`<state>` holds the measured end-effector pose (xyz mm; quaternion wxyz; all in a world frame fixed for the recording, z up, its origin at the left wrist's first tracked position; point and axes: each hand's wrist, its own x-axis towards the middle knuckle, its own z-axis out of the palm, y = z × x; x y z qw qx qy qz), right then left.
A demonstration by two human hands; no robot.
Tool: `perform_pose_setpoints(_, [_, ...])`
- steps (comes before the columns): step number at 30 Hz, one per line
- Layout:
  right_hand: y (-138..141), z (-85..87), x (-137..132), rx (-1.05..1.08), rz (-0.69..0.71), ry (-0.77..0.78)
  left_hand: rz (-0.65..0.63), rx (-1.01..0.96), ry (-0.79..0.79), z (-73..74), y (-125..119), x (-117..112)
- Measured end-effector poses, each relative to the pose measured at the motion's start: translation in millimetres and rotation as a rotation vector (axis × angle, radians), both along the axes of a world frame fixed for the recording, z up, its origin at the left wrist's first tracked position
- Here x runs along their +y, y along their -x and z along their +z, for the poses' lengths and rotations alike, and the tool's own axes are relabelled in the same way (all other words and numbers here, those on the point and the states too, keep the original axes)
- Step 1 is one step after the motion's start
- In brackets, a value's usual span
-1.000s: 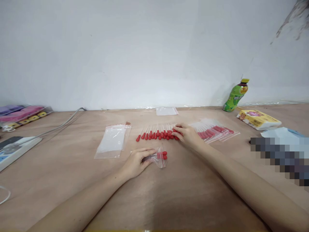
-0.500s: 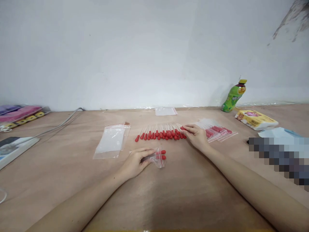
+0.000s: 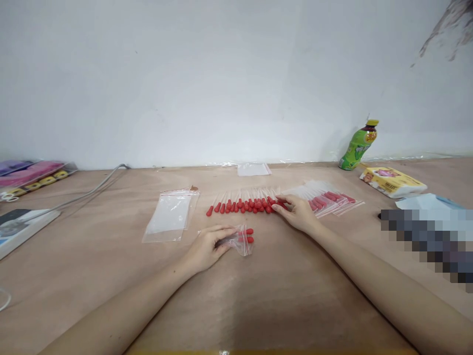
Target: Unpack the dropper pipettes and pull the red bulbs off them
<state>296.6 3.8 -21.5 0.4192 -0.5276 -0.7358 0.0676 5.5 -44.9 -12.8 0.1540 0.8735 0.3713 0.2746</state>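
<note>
Mid-frame, the left hand (image 3: 207, 249) has its grip closed on a clear bag (image 3: 243, 246) — seemingly steadying it mouth rightward, two red bulbs (image 3: 250, 231) poking out. The right hand (image 3: 301, 215) keeps a narrow grip at the right end of the red-bulbed droppers (image 3: 255, 204); whether it pinches one cannot be told. Dropper-filled bags (image 3: 331, 196) overlap right of centre; flat, seemingly empty bags (image 3: 168, 218) lie left.

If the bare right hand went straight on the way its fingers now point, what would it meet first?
The bare right hand would probably meet the slender, clear tubes with red rounded ends at the row's right end; its fingertips look close against them, though depth leaves actual contact unclear.
</note>
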Motion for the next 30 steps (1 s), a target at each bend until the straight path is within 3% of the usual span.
perform_pose_setpoints(8, [-3,-1.7,3,0.033,-0.027,0.033,-0.003,-0.007,0.030,1.4,0,0])
perform_pose_setpoints(12, [2,7.5,-7,0.019,-0.040,-0.129,0.001,-0.007,0.030,0.1,1,0])
perform_pose_setpoints(14, [11,17.4,-19,0.010,0.027,-0.191,0.004,-0.013,0.030,0.0,0,0])
perform_pose_setpoints(17, [33,28.8,-40,-0.069,0.305,-0.038,0.011,-0.014,0.051,1.0,-1,-1])
perform_pose_setpoints(19, [46,29.7,-48,-0.091,0.385,0.072,0.018,0.001,0.065,2.2,-1,-1])
perform_pose_setpoints(24, [64,20.1,-48,-0.125,0.461,0.213,0.001,0.042,0.072,6.8,-1,-3])
perform_pose_setpoints(30, [69,24.4,-53,-0.185,0.437,0.195,-0.179,0.244,0.096,16.8,2,-4])
